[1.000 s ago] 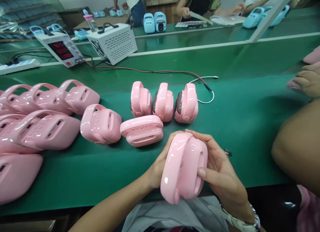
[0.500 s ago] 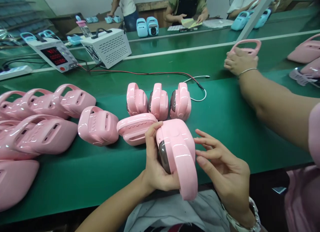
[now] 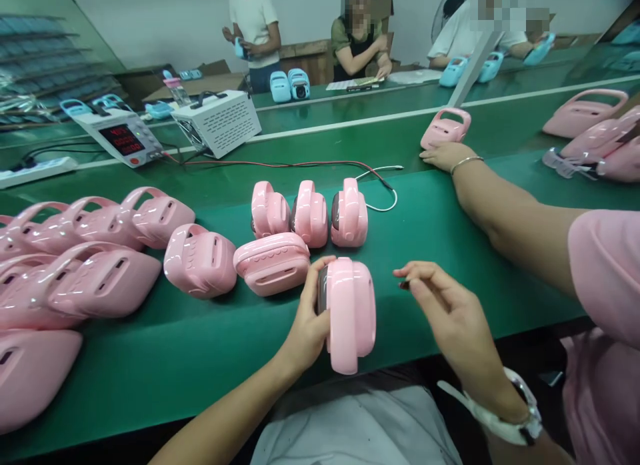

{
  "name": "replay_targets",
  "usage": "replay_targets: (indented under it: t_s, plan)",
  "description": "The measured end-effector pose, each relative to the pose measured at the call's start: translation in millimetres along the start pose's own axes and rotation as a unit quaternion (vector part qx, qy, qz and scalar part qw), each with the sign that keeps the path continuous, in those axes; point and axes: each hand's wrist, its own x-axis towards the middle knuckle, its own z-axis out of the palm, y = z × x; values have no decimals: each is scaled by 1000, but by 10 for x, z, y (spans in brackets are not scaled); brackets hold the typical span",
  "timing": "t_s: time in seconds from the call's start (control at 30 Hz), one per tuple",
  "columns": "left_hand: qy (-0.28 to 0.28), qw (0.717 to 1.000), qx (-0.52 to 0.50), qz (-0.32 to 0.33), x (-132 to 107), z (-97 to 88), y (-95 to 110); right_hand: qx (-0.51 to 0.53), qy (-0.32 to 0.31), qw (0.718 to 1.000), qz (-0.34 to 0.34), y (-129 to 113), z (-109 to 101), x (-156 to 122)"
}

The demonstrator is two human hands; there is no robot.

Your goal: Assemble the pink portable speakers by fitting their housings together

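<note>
My left hand (image 3: 307, 325) grips a glossy pink plastic device with a carry handle (image 3: 351, 311) above the near edge of the green work surface. Its dark panel faces left, and the handle points toward me. To the right, apart from the device, my right hand (image 3: 445, 305) pinches a small dark piece (image 3: 404, 285), too small to make out. Just beyond my left hand lies another pink device (image 3: 273, 263) on its side. Three more, among them a pink device with a dark front (image 3: 350, 213), stand in a row behind it.
Several pink devices (image 3: 107, 278) crowd the left side. A power supply (image 3: 123, 138) with a lit red display feeds a red cable (image 3: 280, 163) across the bench. At right, a co-worker's hand (image 3: 445, 157) touches a pink device (image 3: 447, 128). People sit and stand opposite.
My right hand has drawn away from the held device, with a small dark piece now showing in its fingers. The device has turned more upright. The co-worker's hand has moved left with its device.
</note>
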Motion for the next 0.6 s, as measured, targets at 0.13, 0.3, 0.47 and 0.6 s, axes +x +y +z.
replay_targets:
  t_s: [0.13, 0.3, 0.47, 0.6]
  plan:
    - [-74, 994, 13, -76, -25, -80, 74, 125, -24, 980, 150, 85, -44, 667]
    - [-132, 979, 119, -100, 37, -132, 247, 173, -55, 959, 219, 191, 239, 1390]
    - [-180, 949, 217, -139, 259, -119, 307, 211, -69, 945, 240, 276, 401, 1505]
    - [-185, 931, 278, -147, 398, -96, 403, 233, -60, 940, 242, 298, 412, 1453]
